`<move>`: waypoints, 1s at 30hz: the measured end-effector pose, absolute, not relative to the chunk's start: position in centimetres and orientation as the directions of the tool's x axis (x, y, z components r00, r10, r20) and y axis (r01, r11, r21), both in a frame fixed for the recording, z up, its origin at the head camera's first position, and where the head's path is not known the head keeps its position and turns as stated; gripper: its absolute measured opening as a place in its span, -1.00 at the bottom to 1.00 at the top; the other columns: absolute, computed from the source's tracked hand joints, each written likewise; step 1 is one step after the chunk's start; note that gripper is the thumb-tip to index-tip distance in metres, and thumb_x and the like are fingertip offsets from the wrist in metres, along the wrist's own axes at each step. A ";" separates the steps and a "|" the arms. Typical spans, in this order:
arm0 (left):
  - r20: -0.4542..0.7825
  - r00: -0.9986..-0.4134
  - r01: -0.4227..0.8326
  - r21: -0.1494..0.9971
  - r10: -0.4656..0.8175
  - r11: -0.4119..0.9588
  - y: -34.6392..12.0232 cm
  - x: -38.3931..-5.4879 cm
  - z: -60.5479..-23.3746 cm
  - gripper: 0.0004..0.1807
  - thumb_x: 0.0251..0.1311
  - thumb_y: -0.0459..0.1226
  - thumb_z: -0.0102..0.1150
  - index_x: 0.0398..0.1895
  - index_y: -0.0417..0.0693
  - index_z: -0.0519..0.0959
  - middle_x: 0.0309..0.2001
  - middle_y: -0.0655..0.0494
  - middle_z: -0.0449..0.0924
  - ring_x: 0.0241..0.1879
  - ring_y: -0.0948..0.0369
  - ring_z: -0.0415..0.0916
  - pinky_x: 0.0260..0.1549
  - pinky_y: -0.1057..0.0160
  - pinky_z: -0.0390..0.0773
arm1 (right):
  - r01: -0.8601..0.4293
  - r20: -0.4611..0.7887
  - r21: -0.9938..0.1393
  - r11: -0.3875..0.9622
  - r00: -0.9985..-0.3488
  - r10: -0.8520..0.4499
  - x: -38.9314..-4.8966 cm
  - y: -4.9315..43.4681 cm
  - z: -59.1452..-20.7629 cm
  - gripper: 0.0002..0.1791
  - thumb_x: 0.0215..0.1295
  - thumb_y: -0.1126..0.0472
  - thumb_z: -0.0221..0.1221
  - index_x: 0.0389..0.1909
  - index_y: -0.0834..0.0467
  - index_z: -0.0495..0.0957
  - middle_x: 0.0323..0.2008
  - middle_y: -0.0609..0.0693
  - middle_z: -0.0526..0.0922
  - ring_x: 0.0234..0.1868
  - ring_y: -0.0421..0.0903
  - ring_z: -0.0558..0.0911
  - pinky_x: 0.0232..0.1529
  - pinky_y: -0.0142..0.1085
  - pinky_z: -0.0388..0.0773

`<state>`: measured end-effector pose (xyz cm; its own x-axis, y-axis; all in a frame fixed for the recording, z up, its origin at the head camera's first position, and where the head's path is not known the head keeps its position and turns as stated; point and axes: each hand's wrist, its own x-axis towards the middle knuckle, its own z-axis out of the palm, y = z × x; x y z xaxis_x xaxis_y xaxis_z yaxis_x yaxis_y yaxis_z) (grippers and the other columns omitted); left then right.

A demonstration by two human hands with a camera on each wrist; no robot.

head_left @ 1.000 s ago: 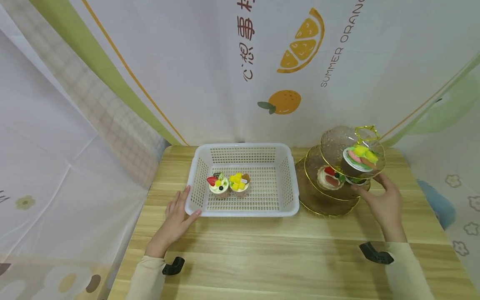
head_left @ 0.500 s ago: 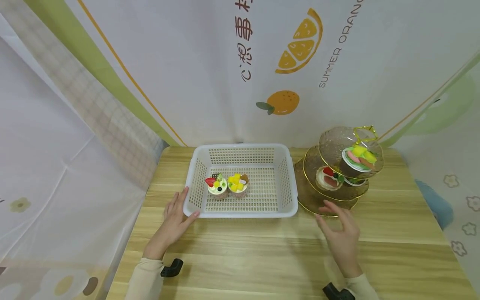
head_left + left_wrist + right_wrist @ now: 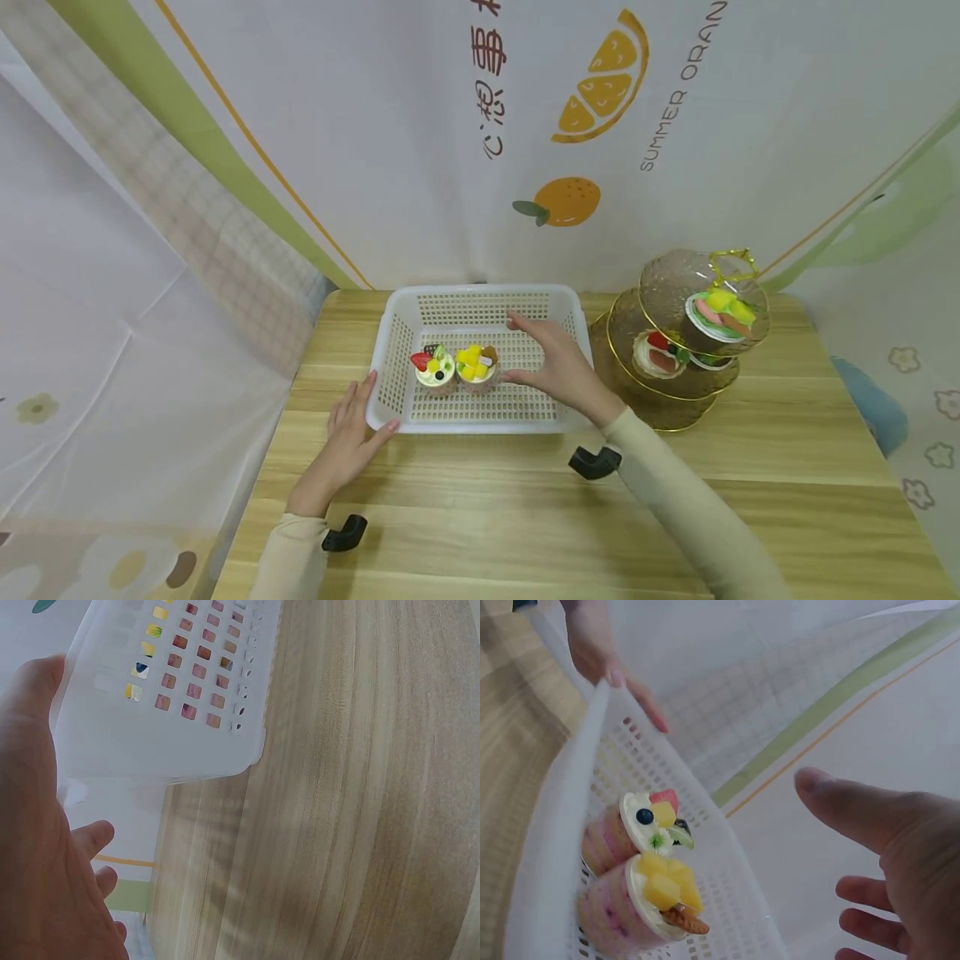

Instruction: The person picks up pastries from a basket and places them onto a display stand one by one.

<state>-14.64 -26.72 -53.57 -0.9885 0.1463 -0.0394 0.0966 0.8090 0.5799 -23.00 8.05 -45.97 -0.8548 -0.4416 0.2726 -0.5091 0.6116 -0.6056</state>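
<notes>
My left hand (image 3: 347, 442) rests at the front left corner of a white perforated basket (image 3: 487, 427), its thumb on the front rim and its fingers along the left side. Side by side in the basket stand two cupcakes in clear cups: a strawberry-topped cupcake (image 3: 437, 379) with a blueberry, and a mango-topped cupcake (image 3: 477, 367) with a brown biscuit piece. Over the basket's right half is my right hand (image 3: 558, 362), empty, with thumb and fingers spread apart just right of the mango-topped cupcake. The right wrist view shows both cupcakes (image 3: 649, 881) beyond this hand's thumb.
Right of the basket stands a three-tier clear stand (image 3: 656, 412) with gold rims. A dark cup (image 3: 712, 325) with green, pink and yellow topping sits on its top tier. A cream tart (image 3: 656, 358) and another cup are below. A printed curtain (image 3: 420, 167) hangs behind the wooden table (image 3: 480, 517).
My right hand has left the tiered stand, passed in front of it and moved left over the basket. The left hand stays at the basket's corner.
</notes>
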 end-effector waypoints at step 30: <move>-0.048 -0.989 0.089 0.575 0.143 0.813 -26.7 -14.8 -53.9 -0.06 0.27 0.09 0.00 0.51 0.22 -0.35 0.50 -0.24 -0.16 0.48 -0.23 -0.33 0.35 -0.33 -0.31 | -0.405 -0.349 -0.589 0.699 -0.652 -0.673 -32.0 3.3 -52.0 -0.06 -0.12 0.07 0.46 0.36 -0.13 0.26 0.37 -0.13 0.34 0.41 -0.05 0.30 0.44 -0.04 0.18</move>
<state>-14.78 -26.74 -53.85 -0.9886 0.1426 -0.0480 0.0894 0.8132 0.5750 -31.96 3.35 -51.98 -0.6523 -0.6726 -0.3494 -0.4051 0.6990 -0.5893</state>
